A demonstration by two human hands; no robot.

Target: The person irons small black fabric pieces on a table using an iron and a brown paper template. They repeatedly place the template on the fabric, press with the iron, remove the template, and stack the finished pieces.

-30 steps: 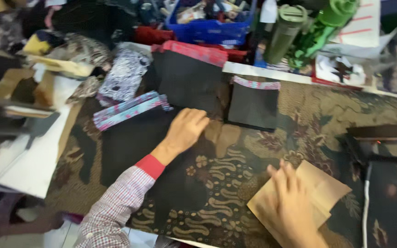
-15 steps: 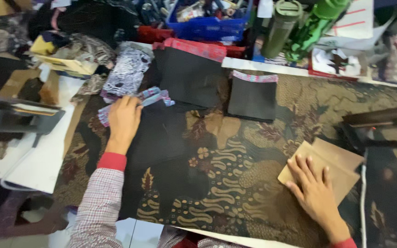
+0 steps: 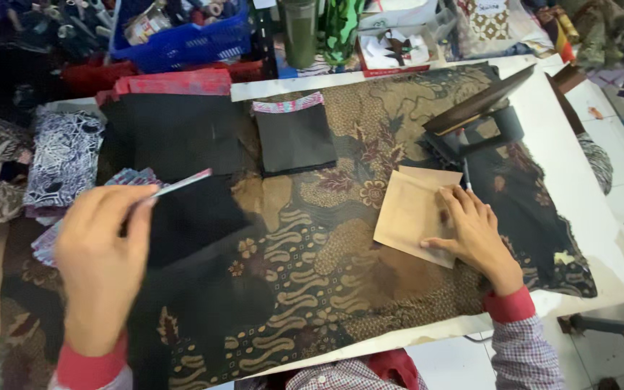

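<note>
My left hand point(image 3: 102, 260) is raised over the left side of the table and pinches a black fabric piece point(image 3: 193, 217) with a pink patterned edge, lifted off the cloth. My right hand point(image 3: 474, 235) lies flat on a stack of tan paper pieces point(image 3: 409, 209) at the right. Both rest over a brown batik cloth point(image 3: 312, 245) that covers the white table point(image 3: 601, 238). A second black piece with a pink top edge point(image 3: 294, 137) lies flat at the middle back. A larger black piece with a red patterned band point(image 3: 175, 130) lies behind my left hand.
A dark flat iron point(image 3: 474, 115) stands on the cloth at the back right. A blue basket of thread spools point(image 3: 182, 29), a green bottle point(image 3: 341, 25) and a box of scraps point(image 3: 395, 50) line the back edge. Folded patterned fabrics point(image 3: 63, 159) pile up at the left.
My left hand has picked up the black piece with the pink edge and lifted it toward me. My right hand has slid the tan paper pieces leftward on the cloth.
</note>
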